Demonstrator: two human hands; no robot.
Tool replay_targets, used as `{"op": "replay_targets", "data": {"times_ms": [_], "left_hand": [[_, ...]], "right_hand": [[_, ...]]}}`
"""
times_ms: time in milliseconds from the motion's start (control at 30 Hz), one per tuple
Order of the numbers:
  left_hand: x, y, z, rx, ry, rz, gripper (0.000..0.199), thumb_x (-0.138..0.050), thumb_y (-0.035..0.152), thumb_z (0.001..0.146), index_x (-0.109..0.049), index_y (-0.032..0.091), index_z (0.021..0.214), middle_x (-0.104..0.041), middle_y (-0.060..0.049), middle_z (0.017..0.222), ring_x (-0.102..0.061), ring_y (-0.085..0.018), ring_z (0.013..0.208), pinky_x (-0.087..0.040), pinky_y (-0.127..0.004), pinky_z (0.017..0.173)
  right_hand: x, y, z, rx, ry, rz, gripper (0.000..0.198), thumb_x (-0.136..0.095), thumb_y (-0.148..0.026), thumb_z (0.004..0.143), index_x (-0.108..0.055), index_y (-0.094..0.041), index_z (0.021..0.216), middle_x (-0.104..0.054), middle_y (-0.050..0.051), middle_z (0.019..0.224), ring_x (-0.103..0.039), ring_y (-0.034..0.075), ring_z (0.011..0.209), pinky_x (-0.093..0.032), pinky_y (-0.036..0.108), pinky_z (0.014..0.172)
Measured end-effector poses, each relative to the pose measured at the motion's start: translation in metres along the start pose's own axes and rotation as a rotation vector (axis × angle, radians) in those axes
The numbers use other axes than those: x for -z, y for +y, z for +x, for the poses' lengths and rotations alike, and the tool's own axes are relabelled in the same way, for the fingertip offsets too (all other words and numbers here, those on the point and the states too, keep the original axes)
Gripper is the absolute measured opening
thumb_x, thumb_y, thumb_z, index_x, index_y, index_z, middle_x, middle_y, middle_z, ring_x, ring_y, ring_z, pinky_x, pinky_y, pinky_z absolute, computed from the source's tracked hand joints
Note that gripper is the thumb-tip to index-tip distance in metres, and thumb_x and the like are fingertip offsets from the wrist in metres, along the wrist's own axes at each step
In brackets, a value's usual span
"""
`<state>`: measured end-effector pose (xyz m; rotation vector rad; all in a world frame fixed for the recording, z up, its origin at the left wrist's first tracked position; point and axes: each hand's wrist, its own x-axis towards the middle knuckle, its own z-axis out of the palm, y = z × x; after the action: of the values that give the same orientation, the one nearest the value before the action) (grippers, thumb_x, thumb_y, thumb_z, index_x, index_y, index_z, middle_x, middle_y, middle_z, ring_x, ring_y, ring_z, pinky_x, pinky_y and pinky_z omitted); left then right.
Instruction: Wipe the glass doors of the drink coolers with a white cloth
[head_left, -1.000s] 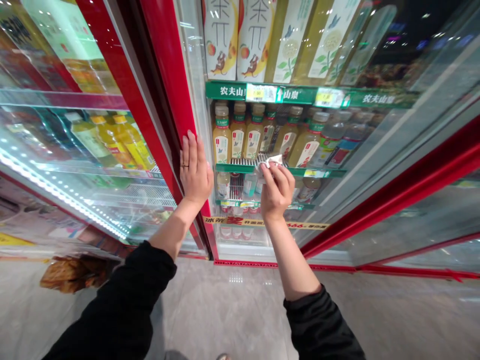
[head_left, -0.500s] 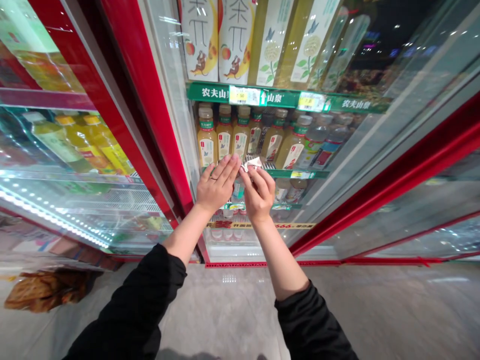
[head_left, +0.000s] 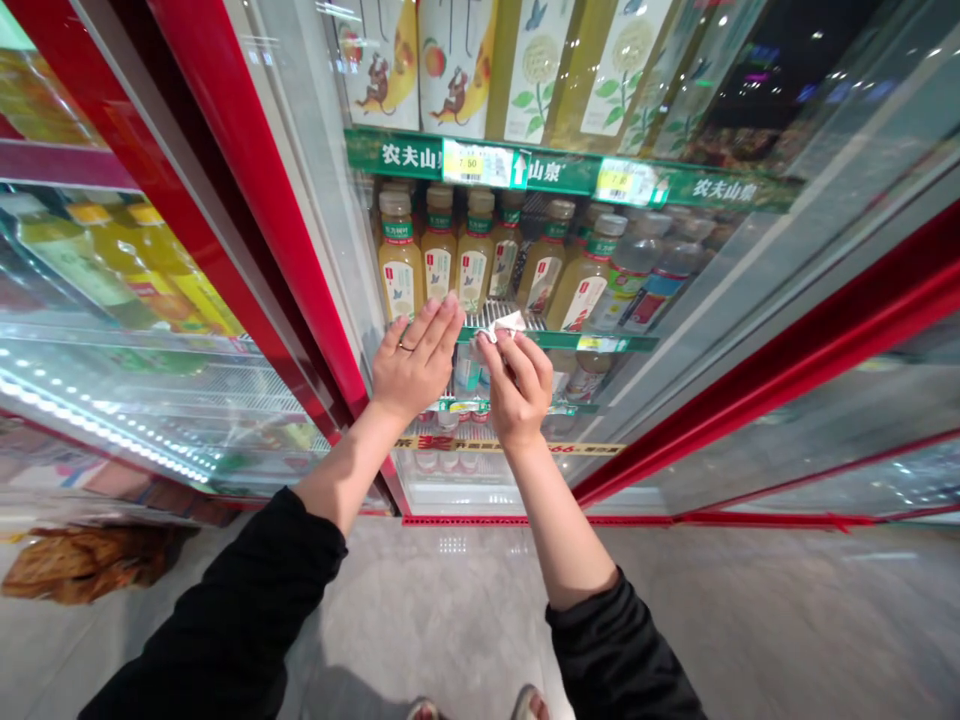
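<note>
My right hand [head_left: 519, 385] pinches a crumpled white tissue [head_left: 504, 326] between thumb and fingers, in front of the drinks cooler. To its left, my left hand [head_left: 417, 362] is held out flat, fingers stretched and a ring on one of them, with nothing in it. Both hands are close to the cooler's glass door [head_left: 637, 380]; whether the palm touches it I cannot tell. Behind the glass, several tea bottles [head_left: 474, 258] with green neck labels stand on a shelf just above my hands.
A green shelf strip [head_left: 559, 172] with price tags runs above the bottles. Larger drink bottles [head_left: 454, 75] stand over it. Red door frames [head_left: 780, 355] slant at both sides. On the grey floor [head_left: 450, 620], a brown bag-like bundle [head_left: 86, 565] lies at the left.
My left hand has moved left, away from the right hand, widening the gap between them. The right hand keeps the tissue in nearly the same spot. The view has shifted slightly.
</note>
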<state>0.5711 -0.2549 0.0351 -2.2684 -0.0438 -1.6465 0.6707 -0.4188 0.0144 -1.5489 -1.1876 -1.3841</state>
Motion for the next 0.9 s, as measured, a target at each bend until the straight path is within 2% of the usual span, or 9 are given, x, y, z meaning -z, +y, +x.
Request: {"op": "replay_targets", "data": {"times_ms": [133,200,267,367,433,567,700,800,900], "left_hand": [[-0.002,-0.001,-0.005,0.012,-0.03,0.006,0.068,-0.035,0.024,0.114,-0.02,0.026,0.181,-0.054,-0.001,0.171,-0.038,-0.012,0.166,0.0,-0.029,0.142],[-0.004,-0.002,-0.007,0.029,-0.06,-0.023,0.068,-0.035,0.023,0.114,-0.021,0.028,0.18,-0.054,0.0,0.172,-0.042,-0.013,0.165,0.0,-0.03,0.142],[-0.005,-0.002,-0.008,0.041,-0.064,-0.044,0.07,-0.037,0.022,0.113,-0.022,0.029,0.18,-0.055,0.0,0.171,-0.041,-0.014,0.165,0.0,-0.03,0.142],[-0.005,-0.002,-0.008,0.038,-0.049,-0.06,0.073,-0.039,0.02,0.111,-0.02,0.029,0.181,-0.056,0.0,0.171,-0.038,-0.013,0.166,0.0,-0.028,0.142],[-0.004,-0.002,-0.007,0.035,-0.049,-0.064,0.074,-0.04,0.021,0.111,-0.018,0.029,0.181,-0.055,0.0,0.172,-0.037,-0.012,0.167,0.001,-0.027,0.141],[-0.002,-0.001,-0.006,0.029,-0.04,-0.064,0.073,-0.04,0.024,0.111,-0.019,0.028,0.181,-0.055,0.0,0.172,-0.034,-0.012,0.168,0.0,-0.027,0.142],[-0.001,-0.001,-0.003,0.016,-0.009,-0.067,0.074,-0.042,0.022,0.11,-0.021,0.027,0.18,-0.055,0.001,0.172,-0.028,-0.011,0.17,-0.002,-0.027,0.142],[0.0,0.0,-0.001,-0.006,0.029,-0.025,0.074,-0.041,0.021,0.109,-0.023,0.025,0.18,-0.057,0.001,0.171,-0.023,-0.008,0.171,-0.004,-0.026,0.142],[-0.001,0.0,-0.002,0.002,0.027,0.005,0.073,-0.04,0.021,0.109,-0.022,0.026,0.18,-0.054,0.001,0.173,-0.023,-0.008,0.17,-0.004,-0.028,0.142]], "right_hand": [[0.013,-0.001,-0.015,0.145,-0.051,0.07,0.05,-0.074,-0.006,0.102,-0.073,-0.021,0.15,-0.086,0.009,0.126,-0.078,0.022,0.123,-0.067,0.035,0.112],[0.024,0.007,-0.018,0.112,-0.032,0.059,0.056,-0.074,-0.004,0.101,-0.068,-0.021,0.154,-0.086,0.01,0.123,-0.078,0.022,0.122,-0.069,0.035,0.108],[0.029,0.014,-0.014,0.038,0.039,0.018,0.063,-0.075,-0.004,0.101,-0.065,-0.027,0.158,-0.086,0.008,0.122,-0.077,0.023,0.122,-0.07,0.037,0.105],[0.023,0.015,0.004,-0.049,0.172,-0.019,0.068,-0.074,-0.004,0.102,-0.062,-0.037,0.16,-0.085,0.005,0.121,-0.077,0.023,0.121,-0.07,0.038,0.104],[0.014,0.009,0.015,-0.07,0.21,-0.005,0.068,-0.072,-0.006,0.103,-0.06,-0.04,0.161,-0.085,0.004,0.121,-0.077,0.023,0.12,-0.07,0.038,0.105],[0.004,-0.001,0.014,-0.011,0.14,0.039,0.064,-0.073,-0.008,0.103,-0.063,-0.036,0.16,-0.086,0.004,0.123,-0.078,0.022,0.12,-0.069,0.035,0.106],[0.021,0.01,-0.007,0.063,0.015,0.082,0.058,-0.072,-0.005,0.103,-0.068,-0.029,0.156,-0.086,0.007,0.125,-0.078,0.022,0.121,-0.068,0.035,0.107],[0.034,0.024,-0.012,-0.025,0.08,0.031,0.055,-0.071,-0.006,0.104,-0.071,-0.031,0.152,-0.085,0.007,0.117,-0.078,0.022,0.117,-0.069,0.036,0.103],[0.033,0.027,-0.002,-0.1,0.166,-0.017,0.055,-0.067,-0.006,0.105,-0.072,-0.038,0.15,-0.084,0.005,0.113,-0.077,0.022,0.115,-0.069,0.039,0.102]]}}
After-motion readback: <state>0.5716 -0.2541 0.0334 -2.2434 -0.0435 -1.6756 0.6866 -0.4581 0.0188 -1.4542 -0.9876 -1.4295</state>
